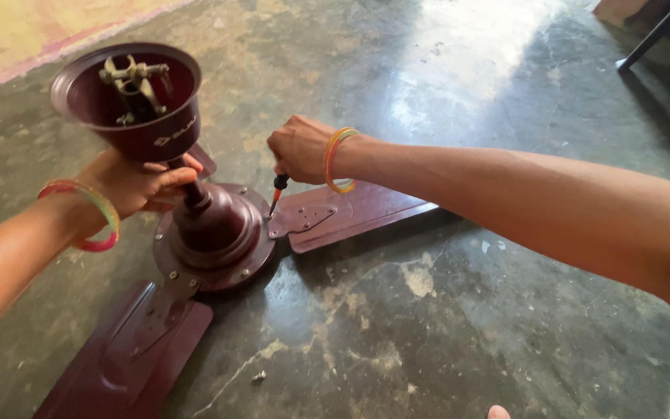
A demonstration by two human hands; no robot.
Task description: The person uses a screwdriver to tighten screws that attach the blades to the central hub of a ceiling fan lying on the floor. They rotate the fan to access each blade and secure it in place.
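A ceiling fan [215, 233] lies on the floor [459, 310]; the left hand [137, 182] grips its upright rod, the right hand [300, 147] clenches a screwdriver [277, 192] angled down onto the right-pointing blade's bracket [304, 219].

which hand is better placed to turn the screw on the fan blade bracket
Right. The right hand holds the screwdriver with its tip at the blade bracket. The left hand is busy gripping the fan rod.

One ceiling fan [215, 233], three blades visible, one screwdriver [277, 192], two hands, two bangles, one canopy cup [129, 97]
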